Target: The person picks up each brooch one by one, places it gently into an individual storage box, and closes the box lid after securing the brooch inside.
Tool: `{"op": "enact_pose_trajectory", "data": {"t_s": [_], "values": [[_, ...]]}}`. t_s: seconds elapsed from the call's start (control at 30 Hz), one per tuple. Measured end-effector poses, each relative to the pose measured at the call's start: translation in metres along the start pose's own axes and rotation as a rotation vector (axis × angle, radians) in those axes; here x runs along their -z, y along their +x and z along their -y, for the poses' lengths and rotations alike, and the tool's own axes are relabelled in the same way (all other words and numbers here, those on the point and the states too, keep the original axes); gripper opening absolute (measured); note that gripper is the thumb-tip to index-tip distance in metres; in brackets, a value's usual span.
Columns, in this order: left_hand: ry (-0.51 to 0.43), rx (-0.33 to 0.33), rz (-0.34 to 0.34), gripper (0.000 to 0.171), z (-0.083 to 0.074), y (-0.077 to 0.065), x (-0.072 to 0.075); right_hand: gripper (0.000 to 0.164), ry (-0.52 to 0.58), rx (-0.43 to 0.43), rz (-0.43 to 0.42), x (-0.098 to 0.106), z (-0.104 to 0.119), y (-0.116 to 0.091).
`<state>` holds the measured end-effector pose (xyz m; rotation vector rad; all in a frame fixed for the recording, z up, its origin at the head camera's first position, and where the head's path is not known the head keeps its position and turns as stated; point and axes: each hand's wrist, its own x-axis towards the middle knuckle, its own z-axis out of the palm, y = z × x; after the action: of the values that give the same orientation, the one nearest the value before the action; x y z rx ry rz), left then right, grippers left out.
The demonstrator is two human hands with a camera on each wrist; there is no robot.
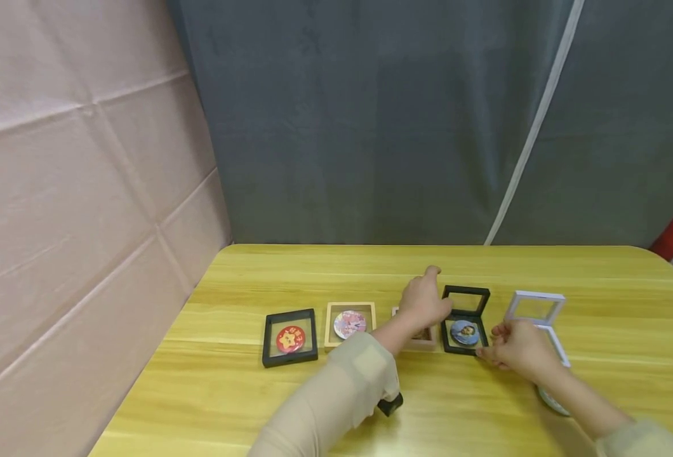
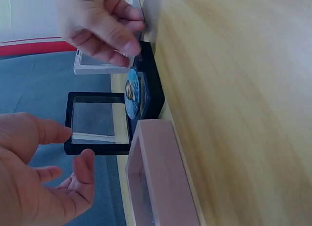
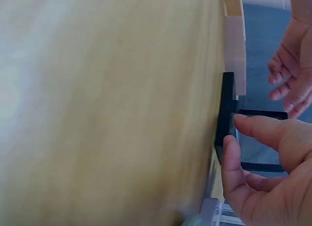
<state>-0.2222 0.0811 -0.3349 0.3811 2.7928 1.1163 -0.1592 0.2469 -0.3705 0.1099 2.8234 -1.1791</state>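
Note:
A black display case (image 1: 465,350) stands with its clear-windowed lid (image 2: 92,121) raised. A round blue badge (image 1: 465,332) with a figure printed on it lies in its base. My left hand (image 1: 425,301) is beside the lid's left edge, index finger stretched out, thumb near the frame and fingers spread. At the base's front right corner is my right hand (image 1: 519,349), thumb and fingertip (image 3: 230,143) apart, right at the case's edge. A pink case (image 2: 163,175) sits left of the black one, partly hidden by my left forearm.
Farther left lie a black case with a red star badge (image 1: 290,339) and a light wooden case with a pink badge (image 1: 350,324). To the right, a white case (image 1: 536,295) has its lid raised. A round greenish item (image 1: 553,401) is partly under my right forearm.

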Motion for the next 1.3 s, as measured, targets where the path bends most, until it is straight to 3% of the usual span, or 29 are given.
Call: {"op": "enact_pose_trajectory", "data": {"t_s": [0.23, 0.57, 1.3], "values": [[0.086, -0.094, 0.041, 0.046, -0.0007, 0.0007, 0.0001, 0.044, 0.033, 0.033, 0.003, -0.0058, -0.0019, -0.0012], [-0.013, -0.092, 0.054, 0.036, 0.0002, -0.0025, -0.002, 0.034, 0.071, -0.007, 0.013, -0.0067, -0.0029, -0.0027], [0.035, -0.13, 0.056, 0.013, 0.0024, -0.0085, -0.0029, 0.036, 0.126, -0.059, 0.018, -0.0065, -0.0029, -0.0027]]}}
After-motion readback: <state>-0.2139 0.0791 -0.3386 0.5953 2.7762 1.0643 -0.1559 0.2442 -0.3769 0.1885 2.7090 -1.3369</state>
